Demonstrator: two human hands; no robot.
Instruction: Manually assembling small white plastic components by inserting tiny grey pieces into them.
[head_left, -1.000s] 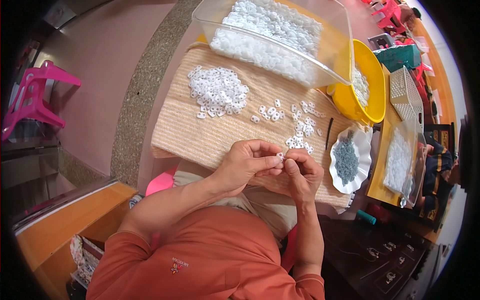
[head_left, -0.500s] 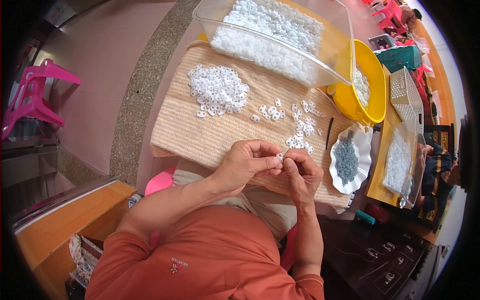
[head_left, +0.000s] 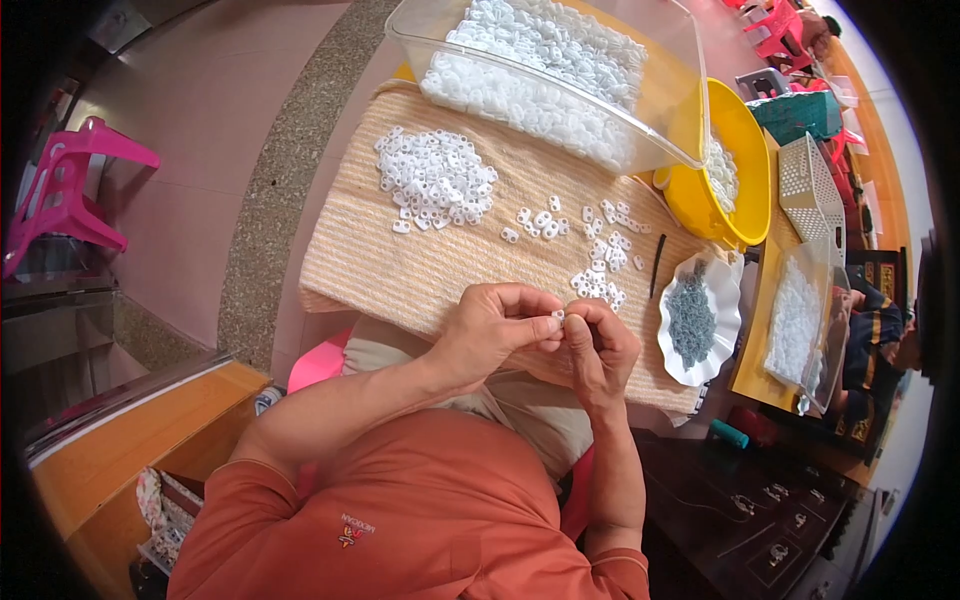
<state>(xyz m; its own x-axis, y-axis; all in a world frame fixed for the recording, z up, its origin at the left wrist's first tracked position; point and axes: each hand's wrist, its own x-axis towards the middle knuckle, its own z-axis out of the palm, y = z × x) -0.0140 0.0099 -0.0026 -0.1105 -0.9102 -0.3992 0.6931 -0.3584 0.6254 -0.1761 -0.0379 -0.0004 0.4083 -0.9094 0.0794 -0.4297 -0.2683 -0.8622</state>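
The left hand (head_left: 490, 328) pinches a small white piece (head_left: 558, 316) between thumb and forefinger, and the right hand (head_left: 604, 350) closes its thumb and forefinger on that piece from the other side. Whether the right fingertips hold something finer as well is too small to tell. Both hands meet above the near edge of the cloth-covered table (head_left: 400, 268), so the piece is held up rather than resting.

Along the far edge stands a clear tub (head_left: 668, 120) with many white pieces inside. A yellow basin (head_left: 690, 206) sits at the far right corner. A white wavy-rimmed dish (head_left: 729, 300) of grey bits (head_left: 690, 318) lies by the right edge. Toward the far left corner is a broad pile of holed white pieces (head_left: 435, 180); 2 looser groups, a small cluster (head_left: 545, 224) and a scattered one (head_left: 603, 255), lie between it and the dish. A thin black strip (head_left: 658, 266) lies near the right edge.

Just 1 piece is in hand, seemingly unfinished; plenty lie loose, and which are done cannot be told.

Against the frame 0.5 s ago, the right hand has shifted slightly leftward and less of the held piece shows; the piles match.
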